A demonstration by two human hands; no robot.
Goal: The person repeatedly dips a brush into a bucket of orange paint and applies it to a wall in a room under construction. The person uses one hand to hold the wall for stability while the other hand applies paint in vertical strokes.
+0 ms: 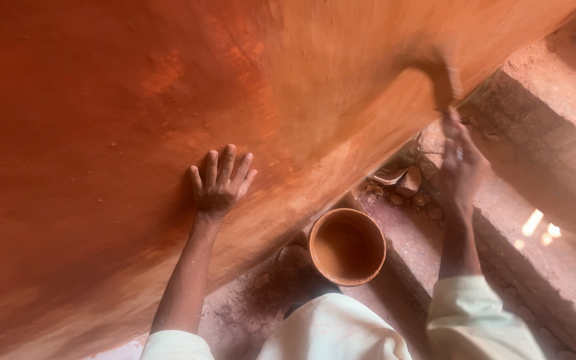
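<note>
My left hand (pixel 220 183) lies flat on an orange-red plastered wall (pixel 101 133), fingers spread, holding nothing. My right hand (pixel 460 163) is raised at the right and grips the handle of a brush (pixel 443 79), whose blurred head rests against the wall near its lower edge. A round bowl (pixel 348 247) filled with orange-brown wet mix sits on the ground between my arms, just below the wall's base.
Loose stones and rubble (pixel 405 183) lie along the foot of the wall. A brick ledge and steps (pixel 541 133) run diagonally at the right. My pale sleeves and clothing (pixel 335 333) fill the bottom edge.
</note>
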